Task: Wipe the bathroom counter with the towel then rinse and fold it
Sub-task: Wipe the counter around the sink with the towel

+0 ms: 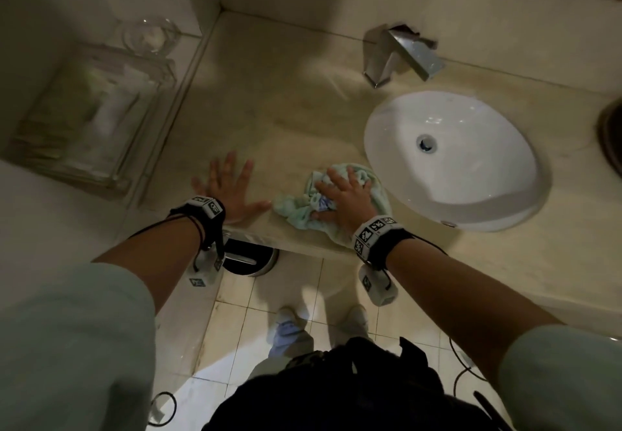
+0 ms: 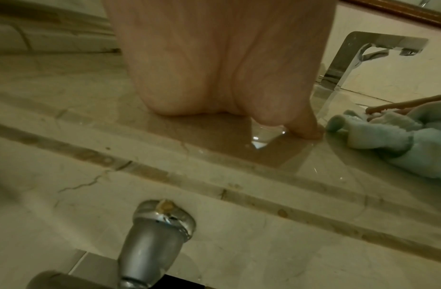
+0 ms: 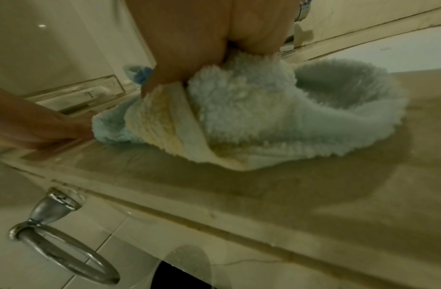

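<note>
**Wiping under way, rinse and fold still to come**

At the far left, a clear acrylic box of toiletries stands on a raised ledge, apart from the work. Just right of it the left hand lies flat on the counter, fingers spread wide and palm down near the front edge, holding nothing; it looks to be bracing the body. In the left wrist view the heel of that hand meets the glossy stone, with the thumb tip just beside the towel's nearest fold.

Next comes the towel, pale green and bunched, lying on the counter between the left hand and the sink, its lower edge drooping over the front lip. The right hand presses down on top of it, fingers fanned and slightly bent into the pile; the right wrist view shows the towel rucked up under the palm. This reads as pressing more than gripping.

So the step in hand is judged to be the first one: wiping. The stretch toward the back wall and around the faucet may still need passes. The next move calls for steady downward pressure while sliding the wad, keeping the overhanging edge from dragging off the lip. After that the towel must be gathered and carried right, over the basin and under the spout, to rinse it.
</note>
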`<move>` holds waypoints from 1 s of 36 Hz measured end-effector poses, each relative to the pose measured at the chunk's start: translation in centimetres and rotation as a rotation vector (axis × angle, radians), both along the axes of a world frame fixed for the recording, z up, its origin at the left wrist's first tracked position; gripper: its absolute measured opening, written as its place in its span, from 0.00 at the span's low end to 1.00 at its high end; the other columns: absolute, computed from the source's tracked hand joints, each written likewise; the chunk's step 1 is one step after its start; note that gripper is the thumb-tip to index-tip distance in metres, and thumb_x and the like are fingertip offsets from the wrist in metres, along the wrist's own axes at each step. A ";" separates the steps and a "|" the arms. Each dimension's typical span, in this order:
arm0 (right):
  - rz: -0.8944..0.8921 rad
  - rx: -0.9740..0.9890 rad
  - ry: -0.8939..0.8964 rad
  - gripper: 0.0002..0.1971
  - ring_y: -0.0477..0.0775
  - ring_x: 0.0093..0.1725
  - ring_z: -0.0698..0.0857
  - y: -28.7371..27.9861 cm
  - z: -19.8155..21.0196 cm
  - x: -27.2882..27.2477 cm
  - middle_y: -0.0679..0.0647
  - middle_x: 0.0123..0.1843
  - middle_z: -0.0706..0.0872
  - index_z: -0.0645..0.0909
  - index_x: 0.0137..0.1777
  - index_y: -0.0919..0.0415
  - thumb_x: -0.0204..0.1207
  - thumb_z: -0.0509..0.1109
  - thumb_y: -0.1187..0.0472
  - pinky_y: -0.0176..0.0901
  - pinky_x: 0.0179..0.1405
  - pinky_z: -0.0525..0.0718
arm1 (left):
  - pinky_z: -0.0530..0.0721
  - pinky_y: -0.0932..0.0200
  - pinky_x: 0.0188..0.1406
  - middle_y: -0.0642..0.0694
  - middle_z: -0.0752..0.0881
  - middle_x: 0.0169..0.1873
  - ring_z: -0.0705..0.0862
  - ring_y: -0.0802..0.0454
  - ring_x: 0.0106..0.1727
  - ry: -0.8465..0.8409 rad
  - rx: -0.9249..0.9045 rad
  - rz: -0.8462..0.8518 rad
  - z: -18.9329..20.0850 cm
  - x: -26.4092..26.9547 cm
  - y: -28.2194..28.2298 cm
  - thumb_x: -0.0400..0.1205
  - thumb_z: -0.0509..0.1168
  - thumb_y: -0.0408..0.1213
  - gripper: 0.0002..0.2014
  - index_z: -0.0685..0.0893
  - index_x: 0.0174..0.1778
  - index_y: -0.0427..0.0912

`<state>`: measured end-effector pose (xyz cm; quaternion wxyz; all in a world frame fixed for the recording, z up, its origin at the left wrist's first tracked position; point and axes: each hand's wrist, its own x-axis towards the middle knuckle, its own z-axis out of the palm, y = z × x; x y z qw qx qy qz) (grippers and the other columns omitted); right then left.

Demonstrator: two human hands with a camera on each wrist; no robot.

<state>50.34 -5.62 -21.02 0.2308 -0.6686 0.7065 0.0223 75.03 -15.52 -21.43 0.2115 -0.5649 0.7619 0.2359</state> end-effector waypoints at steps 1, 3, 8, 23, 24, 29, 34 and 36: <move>0.006 0.004 0.000 0.36 0.65 0.84 0.42 -0.1 0.0 -0.1 0.48 0.86 0.50 0.63 0.81 0.43 0.74 0.67 0.36 0.78 0.76 0.42 | 0.37 0.24 0.73 0.55 0.22 0.77 0.25 0.42 0.80 0.005 -0.003 0.006 -0.1 0.0 0.0 0.69 0.54 0.78 0.51 0.29 0.78 0.66; 0.019 0.014 -0.005 0.37 0.66 0.84 0.42 -0.4 -0.1 -0.3 0.48 0.86 0.50 0.62 0.81 0.42 0.73 0.67 0.36 0.79 0.76 0.42 | 0.37 0.24 0.73 0.56 0.21 0.77 0.25 0.43 0.80 -0.001 -0.003 0.013 -0.3 0.0 -0.1 0.69 0.54 0.78 0.51 0.29 0.78 0.66; 0.069 0.060 -0.010 0.37 0.64 0.85 0.42 -2.5 0.4 -1.0 0.46 0.86 0.49 0.62 0.81 0.41 0.72 0.68 0.36 0.78 0.76 0.42 | 0.37 0.23 0.73 0.55 0.22 0.78 0.26 0.42 0.80 0.000 -0.010 0.014 -0.4 0.0 -0.1 0.68 0.55 0.78 0.52 0.28 0.77 0.68; -0.024 -0.024 -0.027 0.35 0.64 0.84 0.49 -5.0 0.2 -1.5 0.47 0.85 0.56 0.67 0.78 0.41 0.71 0.71 0.38 0.73 0.78 0.49 | 0.38 0.23 0.73 0.56 0.23 0.78 0.27 0.42 0.81 -0.014 -0.014 0.005 -0.1 -0.1 0.0 0.69 0.55 0.77 0.51 0.29 0.78 0.68; -0.044 -0.040 -0.021 0.35 0.65 0.83 0.51 -4.4 0.1 -1.5 0.47 0.85 0.57 0.68 0.78 0.41 0.71 0.71 0.38 0.71 0.78 0.50 | 0.39 0.23 0.73 0.56 0.24 0.78 0.27 0.42 0.81 -0.016 -0.018 0.000 0.0 -0.2 0.1 0.68 0.54 0.78 0.51 0.29 0.77 0.68; -0.098 -0.109 -0.013 0.33 0.66 0.81 0.57 -0.8 -0.6 -1.9 0.51 0.83 0.62 0.72 0.76 0.43 0.70 0.72 0.38 0.67 0.78 0.52 | 0.41 0.23 0.74 0.55 0.25 0.79 0.30 0.42 0.82 -0.028 -0.034 0.006 -0.2 -0.1 0.1 0.67 0.53 0.80 0.52 0.29 0.77 0.68; -0.173 -0.164 -0.074 0.32 0.67 0.81 0.60 4.0 -0.8 -4.6 0.54 0.83 0.65 0.76 0.74 0.47 0.69 0.75 0.41 0.62 0.80 0.51 | 0.45 0.23 0.74 0.53 0.26 0.80 0.32 0.40 0.82 -0.060 -0.009 -0.005 0.1 -0.5 -0.1 0.69 0.54 0.78 0.51 0.30 0.79 0.65; -0.228 -0.166 -0.102 0.32 0.66 0.81 0.60 5.8 -0.7 -5.9 0.54 0.82 0.65 0.76 0.74 0.49 0.69 0.76 0.42 0.61 0.80 0.52 | 0.46 0.24 0.74 0.52 0.27 0.80 0.33 0.38 0.82 -0.039 0.004 0.015 0.3 -0.7 0.1 0.71 0.56 0.75 0.51 0.30 0.79 0.64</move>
